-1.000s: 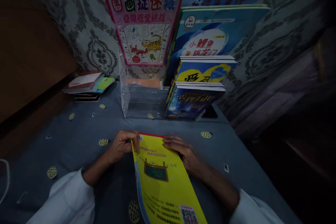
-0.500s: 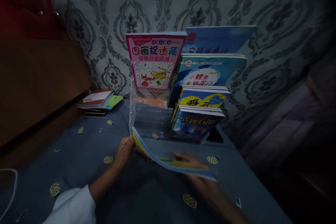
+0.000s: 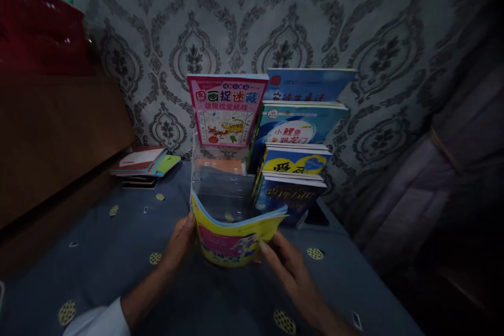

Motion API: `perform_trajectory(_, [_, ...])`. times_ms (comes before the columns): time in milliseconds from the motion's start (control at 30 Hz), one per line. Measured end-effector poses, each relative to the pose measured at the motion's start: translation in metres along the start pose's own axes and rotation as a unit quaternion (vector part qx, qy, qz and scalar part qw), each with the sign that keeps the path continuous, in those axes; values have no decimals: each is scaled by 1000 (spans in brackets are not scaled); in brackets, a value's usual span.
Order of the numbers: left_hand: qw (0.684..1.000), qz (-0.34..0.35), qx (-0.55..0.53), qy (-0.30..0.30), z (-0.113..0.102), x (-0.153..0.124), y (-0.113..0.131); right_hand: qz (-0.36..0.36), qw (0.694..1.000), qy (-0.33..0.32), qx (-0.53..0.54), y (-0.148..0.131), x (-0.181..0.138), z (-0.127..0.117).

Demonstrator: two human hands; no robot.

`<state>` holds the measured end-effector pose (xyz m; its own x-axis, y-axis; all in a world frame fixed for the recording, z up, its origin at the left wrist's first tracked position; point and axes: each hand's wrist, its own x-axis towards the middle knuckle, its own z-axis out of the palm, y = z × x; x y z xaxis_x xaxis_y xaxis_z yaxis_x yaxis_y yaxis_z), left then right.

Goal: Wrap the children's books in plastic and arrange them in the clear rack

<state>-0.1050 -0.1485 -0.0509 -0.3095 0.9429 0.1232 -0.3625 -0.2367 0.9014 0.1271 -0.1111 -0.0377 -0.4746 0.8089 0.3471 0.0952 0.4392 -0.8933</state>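
A thin yellow book (image 3: 232, 239) with a pink panel on its cover bends between my two hands. My left hand (image 3: 181, 236) is closed on its left edge. My right hand (image 3: 289, 262) grips the right side, thumb on the front cover and fingers behind. Just beyond the book stands a clear tiered book rack (image 3: 220, 184). High on its left side is a pink picture book (image 3: 227, 113); an orange book (image 3: 221, 166) shows lower down. Blue books fill the right side in steps, with a dark blue one (image 3: 289, 197) in front.
A small pile of books or booklets (image 3: 144, 163) lies left of the rack. A dark flat object (image 3: 317, 214) rests by the rack's right side. To the left is a brown wooden box or cabinet (image 3: 59, 136) with a red item (image 3: 39, 26) above. A curtain (image 3: 417, 168) hangs at right.
The yellow book has tilted upright, so its front cover now faces me. My right hand has moved up and left with the book's right end. The view has tipped upward slightly.
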Motion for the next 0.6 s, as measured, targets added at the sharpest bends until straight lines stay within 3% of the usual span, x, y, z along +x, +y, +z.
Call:
perform_trajectory(233, [997, -25, 55, -57, -12, 11, 6, 5, 999, -36, -7, 3, 26, 3])
perform_trajectory(333, [987, -30, 152, -47, -22, 14, 23, 22, 998, -51, 17, 6, 35, 2])
perform_trajectory(400, [978, -31, 194, -73, -28, 16, 36, 28, 997, -63, 23, 5, 41, 0])
perform_trajectory(500, [968, -55, 216, -119, -33, 21, 51, 17, 997, -73, 6, -3, 51, -4])
perform_trajectory(600, [964, -107, 218, -113, -32, 29, 64, 4, 996, -87, -6, -21, 65, -7])
